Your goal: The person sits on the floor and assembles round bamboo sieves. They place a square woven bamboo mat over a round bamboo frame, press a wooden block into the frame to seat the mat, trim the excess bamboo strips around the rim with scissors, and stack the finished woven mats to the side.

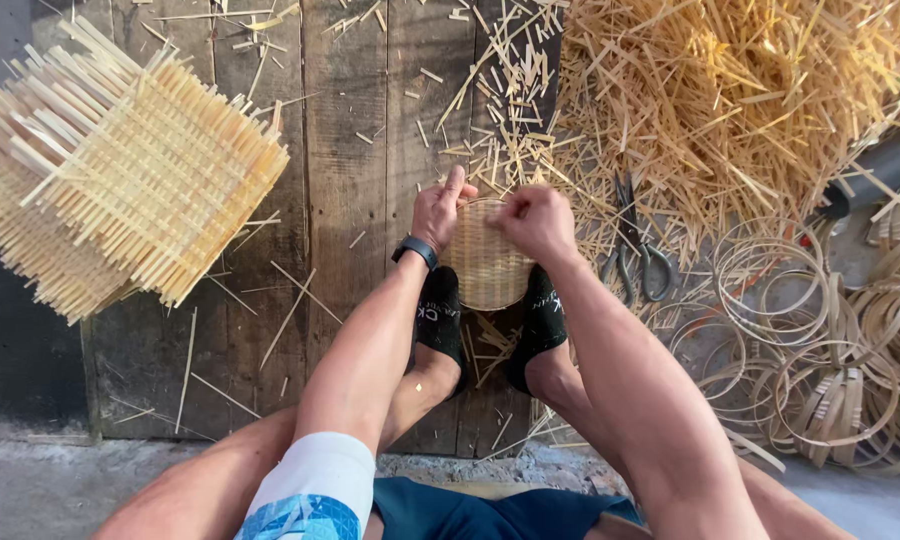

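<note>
- Left hand (438, 212) and right hand (536, 222) pinch the small round woven basket (487, 270) at frame centre (feet brace it below).
- Its rim could slip loose if either pinch eases.
- Scissors (638, 250) lie right of it; a stray elbow might catch them.

Both hands are on a small round woven bamboo basket (487, 268), left hand (438, 212) at its left rim, right hand (535, 222) gripping the top edge. It sits between two black-socked feet (440, 318) on dark wooden planks (345, 150). Metal scissors (638, 250) lie just right, and a stack of square woven bamboo mats (110, 170) sits well off left.
</note>
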